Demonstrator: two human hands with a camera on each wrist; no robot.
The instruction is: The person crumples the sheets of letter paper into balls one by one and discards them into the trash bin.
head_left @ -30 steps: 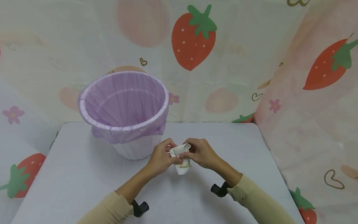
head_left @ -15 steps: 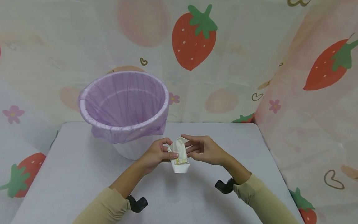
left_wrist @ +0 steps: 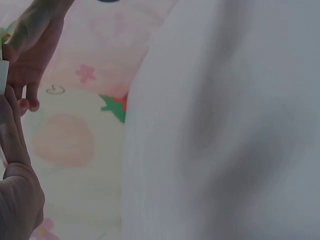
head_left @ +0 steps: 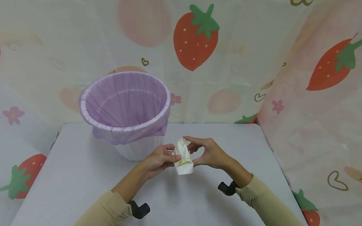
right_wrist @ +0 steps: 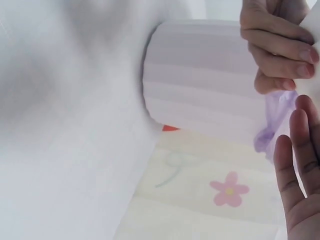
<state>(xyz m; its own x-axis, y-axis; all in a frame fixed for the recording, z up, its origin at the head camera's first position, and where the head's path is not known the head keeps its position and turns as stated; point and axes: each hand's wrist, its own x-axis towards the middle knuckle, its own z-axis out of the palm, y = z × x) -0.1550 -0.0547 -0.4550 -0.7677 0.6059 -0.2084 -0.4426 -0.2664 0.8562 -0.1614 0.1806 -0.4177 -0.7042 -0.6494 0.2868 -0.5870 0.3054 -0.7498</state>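
Observation:
A squashed white paper cup [head_left: 183, 166] with a yellow-green printed band is held above the table in the head view. My left hand [head_left: 159, 159] grips it from the left, thumb across the front and fingers behind. From the right, my right hand [head_left: 212, 153] has its index fingertip at the cup's top and its thumb at the lower right edge. Its other fingers [right_wrist: 302, 140] extend fairly straight in the right wrist view. Only an edge of the cup shows in each wrist view.
A white bin [right_wrist: 200, 75] with a purple liner bag [head_left: 127, 135] stands on the white table [head_left: 240, 141], left of and behind the hands. A strawberry-print curtain [head_left: 240, 62] surrounds the table's back and sides. A black wrist mount [head_left: 141, 211] hangs at each sleeve.
Both hands were pinching the cup closely at its top and front. The right hand drew back to the right, then its thumb came to the lower edge. The left hand kept hold.

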